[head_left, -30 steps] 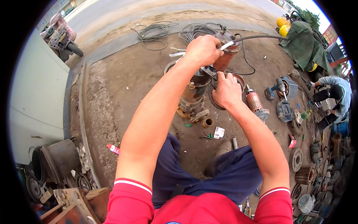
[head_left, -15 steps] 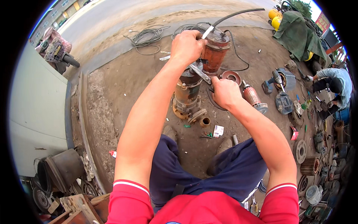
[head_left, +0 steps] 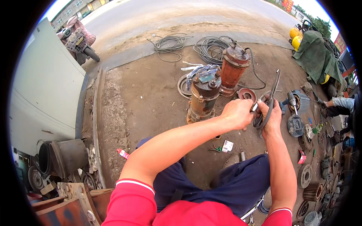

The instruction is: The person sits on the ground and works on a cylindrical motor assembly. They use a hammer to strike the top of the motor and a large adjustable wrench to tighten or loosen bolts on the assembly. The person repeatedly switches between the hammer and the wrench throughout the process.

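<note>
My left hand (head_left: pixel 238 113) is closed at the pale end of a black cable (head_left: pixel 268 119), its fingertips meeting those of the other hand. My right hand (head_left: pixel 274 119) wraps round the looped part of that cable, whose long stretch sticks up above the fist. Whether a metal tool is also in the right fist cannot be made out. Left of the hands stands a rusty pump motor (head_left: pixel 203 100), upright, with bolts and a clear plastic bag (head_left: pixel 206 70) on its top. Behind it is a red-brown pump motor (head_left: pixel 234 67) with a cable from its lid.
Coiled cables (head_left: pixel 171 44) lie at the back. A red ring-shaped part (head_left: pixel 247 94) and a power drill (head_left: pixel 292 100) are to the right. Motor parts crowd the right side near another person (head_left: pixel 341 103). A black bucket (head_left: pixel 67 157) lies at left.
Both hands have come away from the rusty motor, down and to the right. The cable is now looped in my right hand; the silver tool seen there earlier is not clearly visible. The view has shifted.
</note>
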The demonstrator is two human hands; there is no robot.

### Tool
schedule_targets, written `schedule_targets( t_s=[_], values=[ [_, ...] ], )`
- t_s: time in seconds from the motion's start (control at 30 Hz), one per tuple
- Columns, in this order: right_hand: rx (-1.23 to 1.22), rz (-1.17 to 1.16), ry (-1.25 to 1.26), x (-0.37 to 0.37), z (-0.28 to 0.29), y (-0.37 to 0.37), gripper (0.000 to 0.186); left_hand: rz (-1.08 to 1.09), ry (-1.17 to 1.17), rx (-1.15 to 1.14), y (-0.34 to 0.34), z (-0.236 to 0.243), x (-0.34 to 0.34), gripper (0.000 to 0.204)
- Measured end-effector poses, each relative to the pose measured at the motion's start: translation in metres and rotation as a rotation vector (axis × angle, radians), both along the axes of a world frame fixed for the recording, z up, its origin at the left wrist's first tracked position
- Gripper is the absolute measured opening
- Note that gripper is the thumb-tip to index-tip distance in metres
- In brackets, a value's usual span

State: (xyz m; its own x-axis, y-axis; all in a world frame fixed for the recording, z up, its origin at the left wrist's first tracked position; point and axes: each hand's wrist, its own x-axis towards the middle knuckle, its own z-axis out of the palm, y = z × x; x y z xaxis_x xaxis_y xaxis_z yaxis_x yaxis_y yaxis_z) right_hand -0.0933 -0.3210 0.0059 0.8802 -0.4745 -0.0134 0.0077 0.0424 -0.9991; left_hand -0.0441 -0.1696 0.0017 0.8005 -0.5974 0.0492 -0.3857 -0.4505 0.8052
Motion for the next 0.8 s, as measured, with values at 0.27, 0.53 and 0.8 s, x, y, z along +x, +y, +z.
schedule_targets(
  t_s=[0.27,0.53,0.8],
  values=[
    [0.122,-0.065,0.16,-0.02,-0.033,-0.087,0.015,-0.133,-0.002,0.112,-0.001,-0.02,0.008,0.038],
    [-0.138,-0.75,0.055,-0.385,0.069,-0.431,0.011,-0.056,-0.064,0.164,0.02,-0.041,0.049,0.036],
    [-0.335,-1.549,0.301,-0.637,0.049,-0.449,0.011,-0.219,-0.01,0.217,0.005,-0.054,0.033,0.037]
  ],
)
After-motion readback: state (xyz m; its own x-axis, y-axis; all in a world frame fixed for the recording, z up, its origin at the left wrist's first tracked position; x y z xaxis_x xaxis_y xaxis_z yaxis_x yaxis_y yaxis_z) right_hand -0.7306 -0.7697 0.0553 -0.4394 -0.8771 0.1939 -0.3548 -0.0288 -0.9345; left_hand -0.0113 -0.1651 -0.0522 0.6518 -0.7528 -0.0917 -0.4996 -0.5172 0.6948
